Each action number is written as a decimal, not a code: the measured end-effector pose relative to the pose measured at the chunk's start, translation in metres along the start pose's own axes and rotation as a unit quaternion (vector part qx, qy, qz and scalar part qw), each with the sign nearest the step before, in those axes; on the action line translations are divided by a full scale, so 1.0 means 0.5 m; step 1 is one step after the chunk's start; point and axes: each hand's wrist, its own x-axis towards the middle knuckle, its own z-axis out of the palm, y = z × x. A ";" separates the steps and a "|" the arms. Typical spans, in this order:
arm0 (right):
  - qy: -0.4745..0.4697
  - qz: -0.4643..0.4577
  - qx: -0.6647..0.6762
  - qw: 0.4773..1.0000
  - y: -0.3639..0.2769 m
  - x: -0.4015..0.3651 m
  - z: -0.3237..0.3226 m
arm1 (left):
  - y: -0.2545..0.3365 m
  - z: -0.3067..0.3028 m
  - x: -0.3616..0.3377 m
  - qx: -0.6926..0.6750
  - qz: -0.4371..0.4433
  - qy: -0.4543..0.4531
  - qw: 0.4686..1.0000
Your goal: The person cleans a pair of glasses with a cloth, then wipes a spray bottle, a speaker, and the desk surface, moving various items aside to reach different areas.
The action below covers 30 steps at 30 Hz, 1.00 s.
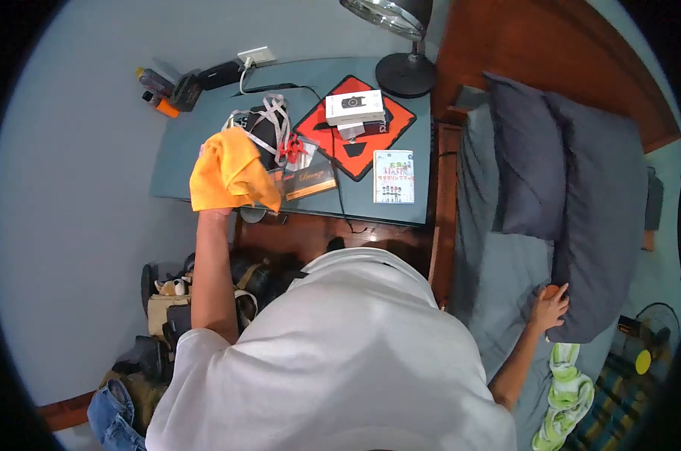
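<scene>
An orange cloth (234, 171) is draped over my left hand (224, 211), above the left front edge of the teal desk (385, 213). The cloth hides nearly all of that hand's fingers. My right hand (549, 308) is on the bed at the right, at the lower end of a dark grey pillow (592, 225), with its fingers curled around a small orange-brown object (553, 290). Near the cloth on the desk are a black and orange box (310, 181), a tangle of white straps (271, 120) and a small red item (291, 149).
A black lamp base (406, 74), a white box (354, 107) on a red and black mat (385, 140), and a white booklet (394, 177) occupy the desk. Bottles (160, 104) stand at its back left. A green and white cloth (566, 395) lies on the bed.
</scene>
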 end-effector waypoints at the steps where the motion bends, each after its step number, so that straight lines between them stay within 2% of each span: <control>1: -0.013 0.016 0.006 1.000 -0.002 0.008 -0.025 | -0.012 0.034 0.001 -0.028 -0.023 -0.009 0.999; 2: -0.005 0.016 0.005 1.000 -0.008 0.020 -0.059 | -0.023 0.080 -0.001 -0.055 -0.043 -0.017 0.997; 3: 0.026 0.012 0.079 0.996 -0.017 0.033 -0.091 | -0.030 0.150 -0.009 0.308 0.033 -0.053 0.949; 4: 0.055 0.004 0.153 0.987 -0.032 0.042 -0.119 | -0.049 0.188 -0.018 0.039 -0.054 -0.014 0.998; 5: 0.082 -0.066 0.293 0.950 -0.059 0.052 -0.142 | -0.071 0.228 -0.019 0.001 -0.095 -0.035 0.995; 6: 0.104 -0.132 0.426 0.889 -0.097 0.062 -0.171 | -0.097 0.270 -0.026 0.009 -0.136 -0.069 0.988; 7: -0.022 -0.126 0.587 0.799 -0.156 0.052 -0.248 | -0.126 0.312 -0.035 0.017 -0.178 -0.104 0.978; 8: -0.147 -0.114 0.718 0.670 -0.222 0.026 -0.338 | -0.156 0.349 -0.047 0.017 -0.219 -0.139 0.966; 9: -0.318 -0.083 0.829 0.452 -0.275 0.002 -0.395 | -0.185 0.380 -0.062 0.022 -0.257 -0.172 0.951; 10: -0.464 -0.044 0.863 0.196 -0.316 -0.020 -0.438 | -0.209 0.405 -0.073 0.027 -0.289 -0.200 0.936; 12: -0.522 0.026 0.851 0.051 -0.391 -0.064 -0.481 | -0.251 0.440 -0.096 0.039 -0.335 -0.245 0.909; 14: -0.524 -0.089 0.847 0.019 -0.425 -0.114 -0.586 | -0.262 0.434 -0.103 0.063 -0.349 -0.255 0.899; 15: -0.358 -0.236 0.839 0.336 -0.442 -0.139 -0.586 | -0.261 0.421 -0.102 0.083 -0.347 -0.252 0.900; 16: -0.362 -0.240 0.836 0.335 -0.462 -0.137 -0.556 | -0.253 0.392 -0.098 0.111 -0.340 -0.240 0.902; 18: -0.563 -0.073 0.816 0.113 -0.494 -0.112 -0.507 | -0.237 0.324 -0.092 0.189 -0.323 -0.211 0.903; 19: -0.591 -0.006 0.797 0.123 -0.491 -0.100 -0.501 | -0.226 0.282 -0.092 0.243 -0.312 -0.196 0.897; 20: -0.592 -0.006 0.796 0.123 -0.489 -0.096 -0.484 | -0.241 0.219 -0.083 0.324 -0.298 -0.217 0.871; 21: -0.599 -0.023 0.800 0.021 -0.484 -0.089 -0.449 | -0.247 0.146 -0.078 0.402 -0.281 -0.238 0.838; 22: -0.597 -0.039 0.797 -0.080 -0.480 -0.076 -0.409 | -0.224 0.110 -0.086 0.402 -0.303 -0.165 0.848; 23: -0.659 -0.021 0.749 -0.058 -0.477 -0.047 -0.361 | -0.232 0.038 -0.085 0.448 -0.265 -0.150 0.840; 24: -0.656 -0.019 0.753 -0.055 -0.461 -0.048 -0.402 | -0.210 0.009 -0.086 0.533 -0.163 -0.141 0.818; 25: -0.648 -0.056 0.759 0.025 -0.437 -0.052 -0.485 | -0.188 -0.018 -0.091 0.621 -0.100 -0.115 0.769; 26: -0.636 -0.092 0.758 0.106 -0.424 -0.058 -0.543 | -0.174 -0.032 -0.090 0.617 -0.101 -0.121 0.771; 27: -0.597 -0.171 0.732 0.281 -0.429 -0.060 -0.561 | -0.162 -0.042 -0.087 0.707 -0.050 -0.099 0.699; 28: -0.593 -0.168 0.734 0.285 -0.451 -0.060 -0.551 | -0.157 -0.047 -0.079 0.784 0.004 -0.074 0.616; 30: -0.524 -0.315 0.584 0.534 -0.525 -0.074 -0.484 | -0.160 -0.049 -0.059 0.790 0.036 -0.100 0.604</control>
